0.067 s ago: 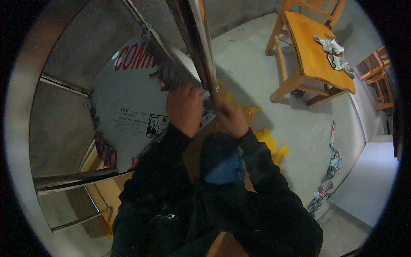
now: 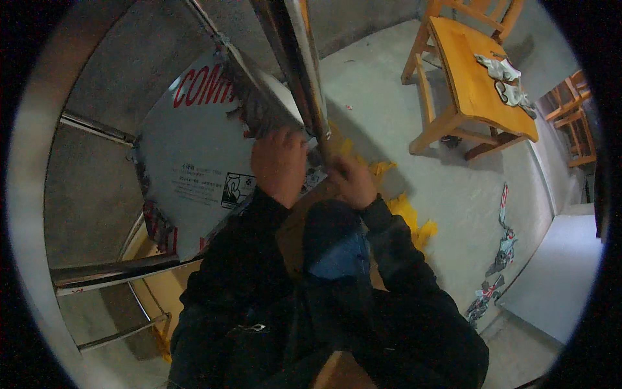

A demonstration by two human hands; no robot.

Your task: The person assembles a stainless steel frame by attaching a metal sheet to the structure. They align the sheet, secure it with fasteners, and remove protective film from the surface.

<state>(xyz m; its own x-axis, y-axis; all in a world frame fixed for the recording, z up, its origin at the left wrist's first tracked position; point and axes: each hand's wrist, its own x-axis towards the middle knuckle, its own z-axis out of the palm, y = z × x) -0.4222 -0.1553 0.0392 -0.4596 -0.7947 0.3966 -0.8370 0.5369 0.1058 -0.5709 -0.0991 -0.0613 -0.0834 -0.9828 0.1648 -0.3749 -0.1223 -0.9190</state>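
A metal-legged frame with a flat panel (image 2: 188, 152) lies tilted in front of me; pale printed film covers the panel and is torn and bunched along its right edge. My left hand (image 2: 280, 165) rests on that edge with its fingers curled down beside the torn film (image 2: 259, 110). Just to the right, my right hand (image 2: 353, 181) is closed near the lower end of a shiny metal leg (image 2: 304, 71). What either hand pinches is hidden by the fingers. Below the hands is my knee in blue cloth (image 2: 340, 256).
A wooden chair (image 2: 453, 58) stands at the upper right with pale gloves (image 2: 508, 81) on its seat. Torn yellow scraps (image 2: 411, 217) lie on the floor right of my arm. Crumpled film strips (image 2: 502, 253) lie farther right, near a white board (image 2: 551, 279).
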